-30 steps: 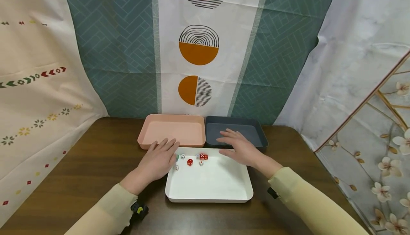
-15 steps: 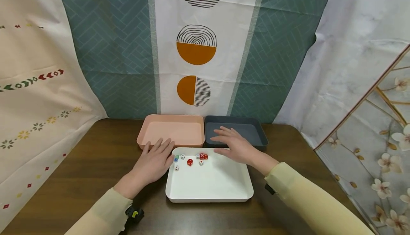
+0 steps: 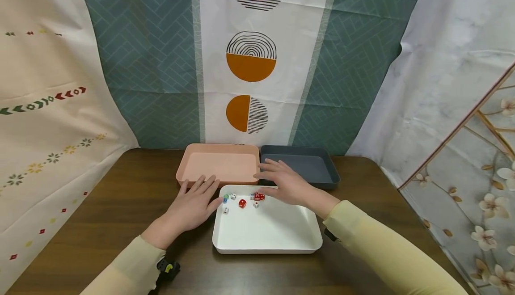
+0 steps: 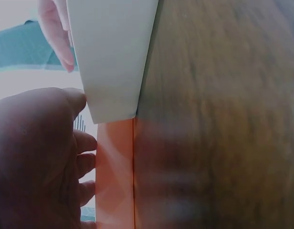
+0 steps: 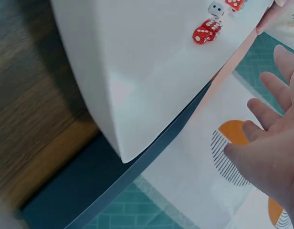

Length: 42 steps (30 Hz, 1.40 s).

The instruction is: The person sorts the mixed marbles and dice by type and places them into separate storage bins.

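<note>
A white tray (image 3: 267,234) lies on the table with several small dice in its far left part. Among them are a red die (image 3: 242,203), a white die (image 3: 226,210) and a pair of touching red dice (image 5: 206,32). My left hand (image 3: 191,208) spreads its fingers at the tray's left edge, the thumb near the rim, holding nothing. Over the tray's far right part my right hand (image 3: 287,183) hovers with fingers extended and nothing in them. Whether the left thumb touches the tray, I cannot tell.
Behind the white tray stand a pink tray (image 3: 223,163) on the left and a dark blue tray (image 3: 306,165) on the right, side by side. They rest on a brown wooden table (image 3: 116,205). A patterned cloth (image 3: 161,62) hangs behind the table.
My right hand has drifted left, from over the dark blue tray's front toward the dice. The left hand has drawn slightly back from the dice, uncovering the green and blue ones.
</note>
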Tool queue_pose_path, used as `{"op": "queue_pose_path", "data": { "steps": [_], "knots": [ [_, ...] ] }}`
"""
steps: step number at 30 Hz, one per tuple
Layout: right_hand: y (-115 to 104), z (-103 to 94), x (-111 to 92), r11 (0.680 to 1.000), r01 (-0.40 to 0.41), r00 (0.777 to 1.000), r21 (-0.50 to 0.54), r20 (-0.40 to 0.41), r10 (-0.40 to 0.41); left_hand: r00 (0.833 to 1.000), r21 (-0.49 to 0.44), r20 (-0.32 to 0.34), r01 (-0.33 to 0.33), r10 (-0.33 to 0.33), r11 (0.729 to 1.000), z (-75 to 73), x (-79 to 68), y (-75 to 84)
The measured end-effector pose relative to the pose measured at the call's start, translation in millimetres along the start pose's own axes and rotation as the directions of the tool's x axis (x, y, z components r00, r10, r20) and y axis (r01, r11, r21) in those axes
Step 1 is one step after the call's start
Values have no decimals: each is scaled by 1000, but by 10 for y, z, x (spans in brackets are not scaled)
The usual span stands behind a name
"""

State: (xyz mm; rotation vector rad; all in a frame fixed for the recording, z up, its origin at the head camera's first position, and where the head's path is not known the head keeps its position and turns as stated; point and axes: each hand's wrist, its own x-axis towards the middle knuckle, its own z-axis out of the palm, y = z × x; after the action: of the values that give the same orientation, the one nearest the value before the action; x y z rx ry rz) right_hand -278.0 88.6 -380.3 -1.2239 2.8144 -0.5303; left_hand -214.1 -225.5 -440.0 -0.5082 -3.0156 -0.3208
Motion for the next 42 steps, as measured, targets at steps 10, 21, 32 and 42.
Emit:
{"op": "queue_pose_path", "data": {
  "steps": [10, 21, 32, 42],
  "knots": [
    [-96, 92, 147, 1000, 12, 1000, -29, 29, -12, 1000, 7, 5, 2, -2, 1000, 15, 11, -7],
    [-212, 176, 268, 994, 101, 994, -48, 48, -99, 1000, 8, 21, 1, -1, 1000, 24, 18, -28],
    [-319, 275, 431, 991, 106, 991, -82, 87, -99, 1000, 21, 7, -20, 20, 1000, 16, 12, -34],
    [-397, 314, 533, 986, 121, 987, -117, 119, -107, 1000, 24, 12, -23, 23, 999, 23, 4, -38]
  ]
}}
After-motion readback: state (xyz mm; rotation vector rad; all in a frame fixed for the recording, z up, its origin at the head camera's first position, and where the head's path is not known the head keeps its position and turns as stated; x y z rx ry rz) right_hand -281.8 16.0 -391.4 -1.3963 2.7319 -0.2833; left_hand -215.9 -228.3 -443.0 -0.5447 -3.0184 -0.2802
